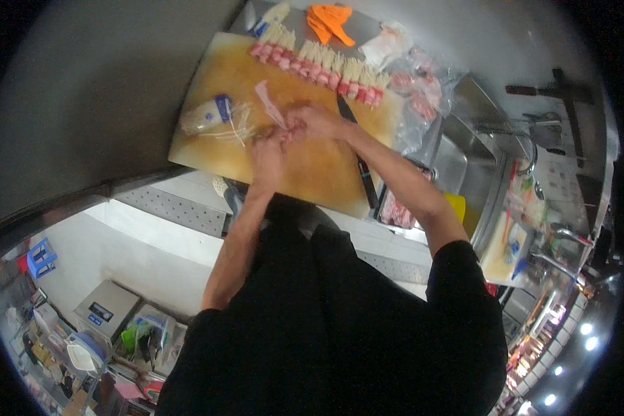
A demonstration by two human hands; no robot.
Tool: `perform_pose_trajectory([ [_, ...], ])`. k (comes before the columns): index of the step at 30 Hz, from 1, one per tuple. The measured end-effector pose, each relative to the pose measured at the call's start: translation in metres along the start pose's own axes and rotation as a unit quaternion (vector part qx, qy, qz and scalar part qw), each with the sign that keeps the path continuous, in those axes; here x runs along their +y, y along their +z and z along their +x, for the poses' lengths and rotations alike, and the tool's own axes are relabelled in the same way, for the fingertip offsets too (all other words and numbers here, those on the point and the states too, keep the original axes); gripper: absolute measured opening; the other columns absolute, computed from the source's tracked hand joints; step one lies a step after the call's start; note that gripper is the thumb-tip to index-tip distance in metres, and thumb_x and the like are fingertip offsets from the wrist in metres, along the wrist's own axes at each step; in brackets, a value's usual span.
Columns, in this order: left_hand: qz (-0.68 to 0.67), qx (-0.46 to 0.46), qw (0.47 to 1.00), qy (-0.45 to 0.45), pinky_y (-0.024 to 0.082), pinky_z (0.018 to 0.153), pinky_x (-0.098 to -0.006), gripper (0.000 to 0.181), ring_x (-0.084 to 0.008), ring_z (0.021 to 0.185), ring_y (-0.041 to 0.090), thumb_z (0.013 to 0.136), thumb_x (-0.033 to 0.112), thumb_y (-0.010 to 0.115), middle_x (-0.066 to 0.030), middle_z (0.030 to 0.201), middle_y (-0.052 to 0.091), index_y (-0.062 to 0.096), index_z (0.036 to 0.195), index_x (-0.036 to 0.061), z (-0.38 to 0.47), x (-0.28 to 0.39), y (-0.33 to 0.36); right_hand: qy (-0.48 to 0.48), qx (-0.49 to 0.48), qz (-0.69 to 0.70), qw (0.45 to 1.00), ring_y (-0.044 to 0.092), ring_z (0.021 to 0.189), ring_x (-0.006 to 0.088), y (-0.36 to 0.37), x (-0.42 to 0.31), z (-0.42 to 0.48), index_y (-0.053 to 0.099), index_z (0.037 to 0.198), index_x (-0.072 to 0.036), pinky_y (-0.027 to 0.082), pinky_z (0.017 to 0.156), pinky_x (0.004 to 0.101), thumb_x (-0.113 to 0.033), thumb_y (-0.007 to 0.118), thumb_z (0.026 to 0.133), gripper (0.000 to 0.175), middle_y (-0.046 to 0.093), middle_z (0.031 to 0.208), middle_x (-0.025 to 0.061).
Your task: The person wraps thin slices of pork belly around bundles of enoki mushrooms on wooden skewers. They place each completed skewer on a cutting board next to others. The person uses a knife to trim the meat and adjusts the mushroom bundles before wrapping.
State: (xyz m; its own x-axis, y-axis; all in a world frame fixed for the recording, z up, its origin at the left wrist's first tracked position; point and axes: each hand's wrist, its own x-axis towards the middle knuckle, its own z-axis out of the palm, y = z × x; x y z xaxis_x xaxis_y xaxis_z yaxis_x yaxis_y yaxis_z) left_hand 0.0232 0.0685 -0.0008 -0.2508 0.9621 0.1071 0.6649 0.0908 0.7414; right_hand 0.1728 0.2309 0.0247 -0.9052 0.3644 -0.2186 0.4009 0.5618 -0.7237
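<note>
On a large stained cutting board (317, 171), my left hand (270, 153) and my right hand (309, 120) meet over a thin strip of raw meat (268, 101). Both hands pinch its near end, where something small and pink shows between the fingers; blur hides the detail. The strip's far end lies flat on the board. Left of my hands rests an opened plastic pack of enoki mushrooms (205, 117), with loose enoki strands (239, 125) spilling out. Along the board's far edge runs a row of meat-wrapped enoki bundles (317, 70). A dark-bladed knife (361, 161) lies right of my right hand.
An orange cloth (330, 22), another enoki pack (273, 18) and crumpled white paper (387, 44) lie behind the board. Raw meat in clear plastic (418, 88) is at its right, beside a steel sink (452, 140). A tray of meat (397, 210) sits under my right forearm.
</note>
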Motion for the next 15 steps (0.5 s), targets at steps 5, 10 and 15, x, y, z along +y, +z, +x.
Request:
perform_pose_trajectory([
  [5, 0.029, 0.0, 0.999, -0.033, 0.058, 0.086, -0.049, 0.012, -0.0409, 0.097, 0.074, 0.091, 0.013, 0.081, -0.0164, 0.103, 0.08, 0.083, 0.102, 0.0078, 0.009, -0.006, 0.0, -0.048, -0.022, -0.105, 0.993, 0.068, 0.119, 0.032, -0.023, -0.014, 0.007, 0.072, 0.111, -0.011, 0.053, 0.098, 0.0486, -0.023, 0.085, 0.086, 0.03, 0.07, 0.12, 0.0112],
  [10, -0.073, -0.068, 0.992, -0.082, 0.06, 0.083, -0.0448, 0.019, -0.0343, 0.089, 0.078, 0.09, 0.025, 0.086, -0.0149, 0.096, 0.081, 0.084, 0.098, 0.0077, 0.024, -0.019, -0.005, -0.129, 0.104, -0.276, 0.947, 0.066, 0.12, 0.0342, 0.003, -0.017, 0.002, 0.069, 0.118, -0.008, 0.055, 0.102, 0.0492, -0.019, 0.083, 0.084, 0.039, 0.068, 0.122, 0.0105],
  [15, -0.007, -0.105, 0.986, -0.127, 0.059, 0.084, -0.0466, 0.027, -0.0326, 0.093, 0.079, 0.093, 0.031, 0.084, -0.0149, 0.098, 0.082, 0.083, 0.102, 0.0065, 0.032, -0.012, -0.012, -0.136, 0.083, -0.292, 0.943, 0.067, 0.12, 0.0304, 0.019, -0.005, -0.007, 0.068, 0.112, -0.008, 0.059, 0.097, 0.0463, -0.02, 0.079, 0.084, 0.032, 0.067, 0.116, 0.0088],
])
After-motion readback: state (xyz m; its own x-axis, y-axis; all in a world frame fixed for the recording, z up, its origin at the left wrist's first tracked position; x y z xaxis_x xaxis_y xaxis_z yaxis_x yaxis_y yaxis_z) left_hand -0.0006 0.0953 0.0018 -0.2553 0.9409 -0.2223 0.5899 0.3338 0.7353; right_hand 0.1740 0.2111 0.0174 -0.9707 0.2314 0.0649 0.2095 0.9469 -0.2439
